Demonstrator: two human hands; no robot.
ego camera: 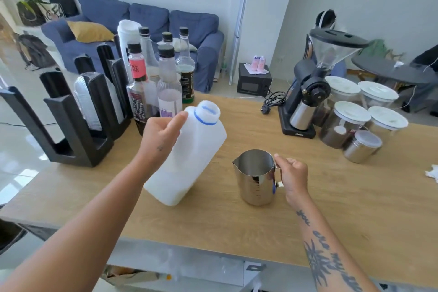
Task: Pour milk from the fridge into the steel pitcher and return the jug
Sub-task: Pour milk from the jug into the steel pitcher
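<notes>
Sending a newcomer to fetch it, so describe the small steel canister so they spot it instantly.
On the wooden counter, look right of the black coffee grinder to the cluster of glass jars with white lids. The short brushed-steel canister stands at the cluster's near edge; it alone is metal, with a clear lid.

Both arms reach forward, each hand closed around something.
Left hand [161,131]: fingers wrapped round the upper part of the milk jug [189,156], thumb stretched up toward its neck, back of the hand to the camera; bare forearm runs in from lower left, nearly straight. Right hand [292,174]: fingers curled round the handle of the steel pitcher [256,178], thumb on top of the handle, knuckles turned right; tattooed forearm enters from lower right. The hands are apart, the left one farther forward.
</notes>
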